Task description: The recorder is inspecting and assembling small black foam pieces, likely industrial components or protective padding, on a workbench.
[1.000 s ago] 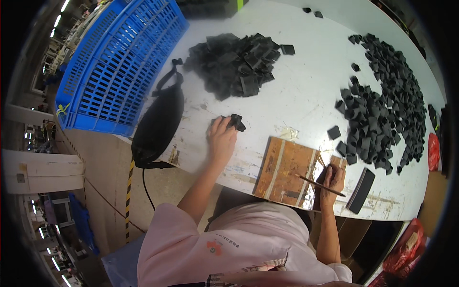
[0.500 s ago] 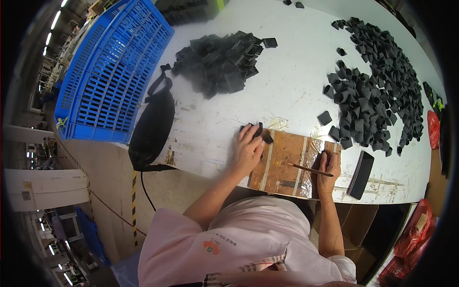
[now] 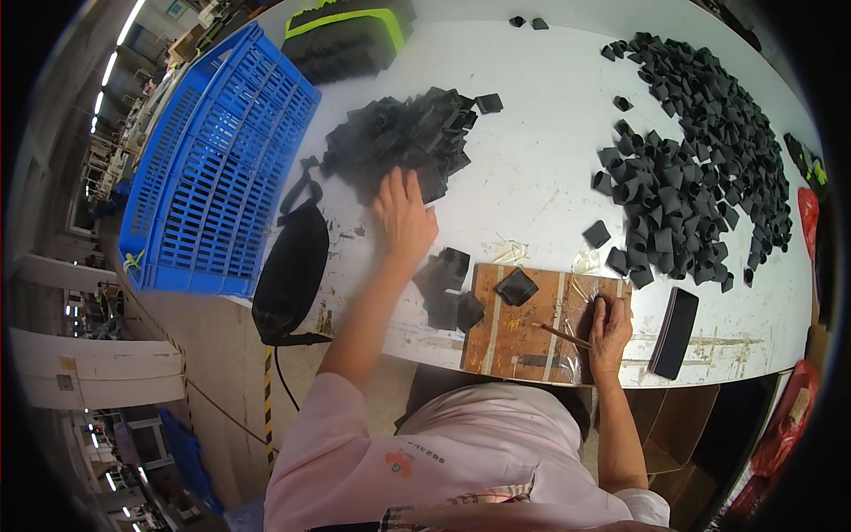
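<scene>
My left hand [image 3: 406, 217] reaches over the near edge of a heap of flat black fabric pieces [image 3: 399, 133], its fingers stretched out. My right hand [image 3: 610, 332] rests closed at the right side of a brown wooden board [image 3: 532, 324] and grips a thin brown stick [image 3: 563, 336] that points left across the board. Whatever else lies under its fingers is hidden. A square black piece [image 3: 517, 286] sits on the upper left part of the board. Beside the board's left edge lie loose black pieces [image 3: 454, 266], partly blurred.
Many folded black loops [image 3: 674, 195] spread over the table's right side. A dark phone-like slab [image 3: 675, 332] lies right of the board. At left stand a blue plastic crate [image 3: 222, 168] and a black pouch [image 3: 291, 275]. Behind the heap is a black-and-green bundle [image 3: 346, 44].
My left hand has moved from the board's upper left corner up to the heap. Black pieces that it covered now show on and beside the board. The right hand keeps its place.
</scene>
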The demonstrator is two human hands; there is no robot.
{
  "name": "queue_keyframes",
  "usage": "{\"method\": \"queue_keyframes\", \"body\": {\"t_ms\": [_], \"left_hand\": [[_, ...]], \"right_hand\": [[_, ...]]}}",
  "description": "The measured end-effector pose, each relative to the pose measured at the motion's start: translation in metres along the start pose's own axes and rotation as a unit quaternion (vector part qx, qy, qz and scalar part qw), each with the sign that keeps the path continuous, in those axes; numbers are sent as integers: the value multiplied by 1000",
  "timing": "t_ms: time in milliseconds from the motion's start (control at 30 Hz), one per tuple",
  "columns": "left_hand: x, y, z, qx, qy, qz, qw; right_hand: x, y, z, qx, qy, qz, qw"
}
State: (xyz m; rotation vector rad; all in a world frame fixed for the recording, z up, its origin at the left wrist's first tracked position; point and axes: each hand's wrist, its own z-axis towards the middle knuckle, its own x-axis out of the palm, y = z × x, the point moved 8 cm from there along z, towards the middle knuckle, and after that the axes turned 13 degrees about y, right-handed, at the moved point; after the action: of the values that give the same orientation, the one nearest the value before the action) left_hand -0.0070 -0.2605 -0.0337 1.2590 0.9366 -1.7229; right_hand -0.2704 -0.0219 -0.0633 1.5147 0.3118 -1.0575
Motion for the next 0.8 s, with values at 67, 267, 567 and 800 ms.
{"method": "queue_keyframes", "body": {"t_ms": [67, 267, 567, 800], "left_hand": [[10, 9, 18, -18, 9, 34, 999], [48, 28, 41, -55, 69, 170, 981], [22, 51, 44, -13, 6, 55, 998], [-8, 43, 5, 12, -17, -25, 999]], "right_hand": [[0, 0, 1, 2, 0, 2, 1000], [1, -3, 1, 6, -6, 6, 1000], [1, -4, 2, 5, -3, 2, 1000], [0, -4, 2, 5, -5, 11, 1000]]}}
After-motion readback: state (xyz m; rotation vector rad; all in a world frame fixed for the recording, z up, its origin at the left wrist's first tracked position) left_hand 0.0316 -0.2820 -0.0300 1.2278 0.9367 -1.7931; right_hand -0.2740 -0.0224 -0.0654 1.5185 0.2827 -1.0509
